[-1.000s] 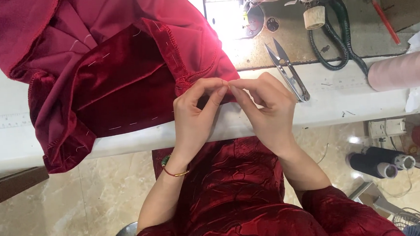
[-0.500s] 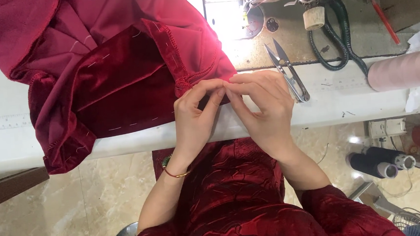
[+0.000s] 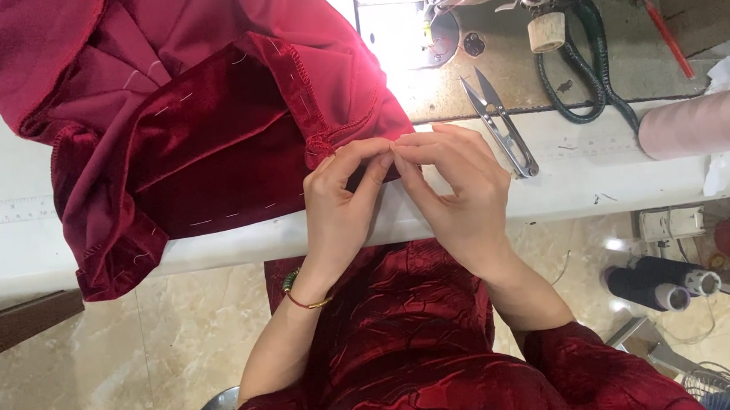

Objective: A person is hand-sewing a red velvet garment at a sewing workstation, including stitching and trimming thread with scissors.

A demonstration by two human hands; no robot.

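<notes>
Dark red velvet garment (image 3: 207,147) lies on my white desk (image 3: 569,186); my left hand (image 3: 343,202) and right hand (image 3: 458,190) pinch its hem corner to steady it.

Head view: worn on head, faces straight down, close over white table (image 3: 485,201) edge and lap.
Shared views: single camera only.

White worktable (image 3: 552,192); beige marble floor (image 3: 162,365); bright lamp glare (image 3: 388,49).

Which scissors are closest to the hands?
The small silver snips, lying right beside the right hand. The big green-handled scissors lie farther back.
</notes>
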